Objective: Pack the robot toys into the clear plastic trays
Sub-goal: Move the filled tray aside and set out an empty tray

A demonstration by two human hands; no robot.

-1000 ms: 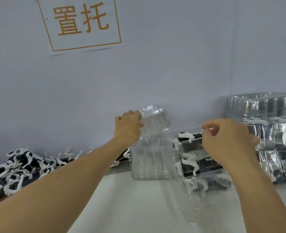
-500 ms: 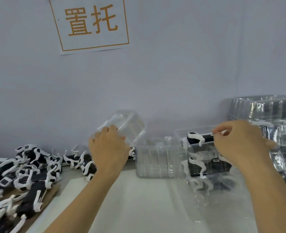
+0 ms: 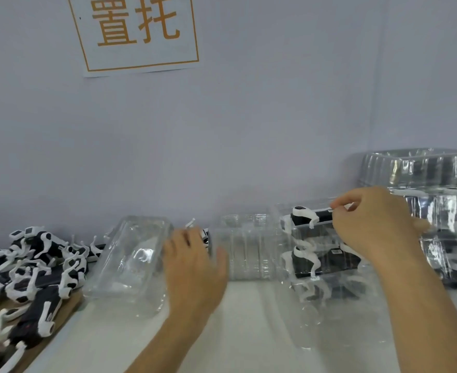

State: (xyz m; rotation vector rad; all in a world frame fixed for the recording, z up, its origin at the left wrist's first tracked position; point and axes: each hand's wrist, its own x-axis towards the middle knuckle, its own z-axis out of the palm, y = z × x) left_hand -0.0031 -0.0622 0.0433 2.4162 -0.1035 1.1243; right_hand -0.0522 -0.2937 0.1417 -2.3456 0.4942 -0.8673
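Your left hand [image 3: 192, 267] gripped an empty clear plastic tray [image 3: 130, 262], tilted, now lowered beside the heaped black-and-white robot toys [image 3: 31, 267] on the left. Your right hand [image 3: 378, 224] pinched a filled tray [image 3: 321, 254] holding toys. The wall sign [image 3: 138, 30] read "置托".

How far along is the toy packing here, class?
Done: packed trays stacked at right. In hand: right hand pinches a toy-filled tray; left hand holds an empty tray. Left: the loose toy pile and empty-tray stack.
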